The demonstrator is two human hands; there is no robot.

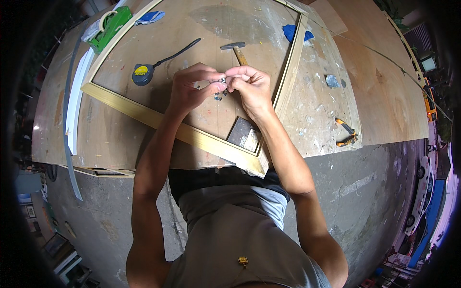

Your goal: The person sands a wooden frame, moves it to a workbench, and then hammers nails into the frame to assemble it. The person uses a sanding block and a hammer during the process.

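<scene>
My left hand [196, 85] and my right hand [252, 90] meet over the tabletop, fingertips pinched together. Between them is a small shiny metal piece [223, 80], too small to name exactly. Several small dark bits [218, 96] lie on the table just below the fingertips. Beyond my right hand rests a hammer [233, 46], its wooden handle partly hidden by the fingers. A pale wooden frame [125, 110] surrounds this area, and my forearms pass over its near side. Inside its near corner sits a dark square block [242, 133].
A tape measure [142, 75] with a black strap lies to the left. At the far left is a green tool [115, 29]; a blue cloth [294, 33] lies at the far right under the frame. Orange-handled pliers [346, 134] rest near the table's right front edge.
</scene>
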